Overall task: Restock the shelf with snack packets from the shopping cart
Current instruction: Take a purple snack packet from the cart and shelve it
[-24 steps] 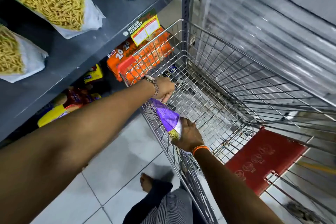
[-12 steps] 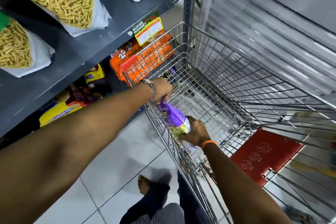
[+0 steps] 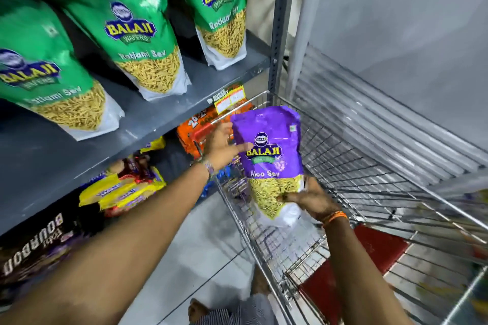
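Observation:
A purple Aloo Sev snack packet [image 3: 269,155] is held upright above the wire shopping cart [image 3: 356,166]. My right hand [image 3: 309,196] grips its lower end from the right. My left hand [image 3: 224,146] touches the packet's left edge with fingers spread, thumb on its front. The grey metal shelf [image 3: 163,113] at the left carries three green Ratlami Sev packets [image 3: 137,34] standing upright. The cart basket looks bare apart from its red seat flap [image 3: 369,253].
Below the shelf lie orange biscuit packs [image 3: 200,124], yellow packs [image 3: 118,192] and a dark Bourbon pack [image 3: 34,245]. A grey upright post [image 3: 277,24] stands at the shelf's right end. A corrugated shutter [image 3: 383,113] and wall lie beyond the cart. My foot [image 3: 200,309] rests on the tiled floor.
The purple packet has come up out of the cart and turned upright, face toward me. Both hands rose with it, and the view tilted up, showing more of the shelf.

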A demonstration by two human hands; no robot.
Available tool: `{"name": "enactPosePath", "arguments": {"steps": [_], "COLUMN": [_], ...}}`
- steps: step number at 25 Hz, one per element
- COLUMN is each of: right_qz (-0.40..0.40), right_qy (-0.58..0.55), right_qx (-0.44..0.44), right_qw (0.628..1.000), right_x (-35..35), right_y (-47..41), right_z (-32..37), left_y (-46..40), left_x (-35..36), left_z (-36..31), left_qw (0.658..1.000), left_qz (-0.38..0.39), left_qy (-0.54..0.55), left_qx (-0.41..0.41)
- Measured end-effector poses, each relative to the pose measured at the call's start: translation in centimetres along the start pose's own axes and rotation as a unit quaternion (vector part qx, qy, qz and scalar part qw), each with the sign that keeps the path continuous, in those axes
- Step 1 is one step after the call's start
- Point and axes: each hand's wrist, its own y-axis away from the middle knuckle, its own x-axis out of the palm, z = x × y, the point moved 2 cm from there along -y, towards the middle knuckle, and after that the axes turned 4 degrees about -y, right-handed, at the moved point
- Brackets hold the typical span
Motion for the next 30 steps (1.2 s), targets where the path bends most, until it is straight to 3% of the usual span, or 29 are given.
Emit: {"name": "enactPosePath", "arguments": {"steps": [4, 9, 13, 21, 30], "right_qz": [0.064, 0.13, 0.188, 0.338, 0.398], "right_qy": [-0.078, -0.126, -0.108, -0.037, 0.06], "right_qx": [-0.069, -0.091, -0.092, -0.075, -0.196], "right_qw": [0.992, 0.979, 0.972, 0.937, 0.894], "right_x": [1.8, 6.1, 11.8, 30.0, 51.4], "right_y": [2.9, 4.3, 4.4, 2.4, 0.0], "right_z": [6.6, 11.0, 13.2, 17.2, 21.4], "left_y": [3.8, 8.0, 11.0, 17.2, 23.7], "left_x": [-0.4, -2.9, -7.9, -24.9, -42.0], "left_z": [-2.6, -5.2, -6.0, -3.5, -1.2], "left_qw": [0.984, 0.957, 0.927, 0.869, 0.837], "left_qz": [0.008, -0.012, -0.11, -0.286, -0.425], "left_qy": [0.177, 0.289, 0.355, 0.392, 0.309], "left_qx": [0.02, 0.037, 0.057, 0.097, 0.152]}}
